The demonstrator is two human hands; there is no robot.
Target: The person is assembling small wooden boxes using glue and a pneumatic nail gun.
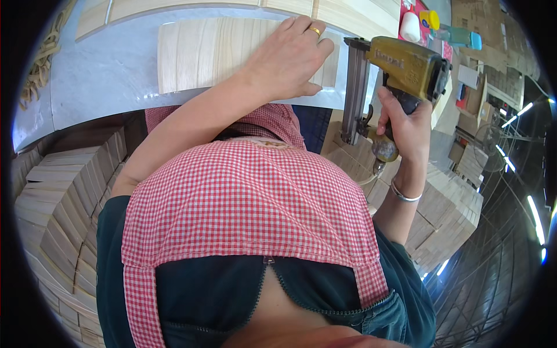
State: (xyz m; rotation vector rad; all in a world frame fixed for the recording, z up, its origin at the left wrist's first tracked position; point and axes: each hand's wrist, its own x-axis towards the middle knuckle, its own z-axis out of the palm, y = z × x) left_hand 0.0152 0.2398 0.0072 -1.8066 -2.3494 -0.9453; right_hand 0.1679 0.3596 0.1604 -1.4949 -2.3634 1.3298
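Observation:
A flat pale wooden panel [200,55] lies along the front of the light grey worktable [87,87]. My left hand [293,58] rests over its right part, fingers spread toward the far edge and thumb near the close edge; a gold ring sits on one finger. To the right of the panel, my right hand [406,124] grips a worn yellow and black pneumatic nail gun [400,61] by its handle. The gun's long grey magazine [355,93] stands between the gun's handle and the panel. Part of the panel is hidden under my left hand and forearm.
More pale boards [174,7] lie along the back of the table. At the far right stand a white bottle [409,28], a yellow container [429,20] and a clear bottle with a blue cap [461,38]. Stacked wooden pieces [58,197] fill the left side; another stack [447,203] rises at right.

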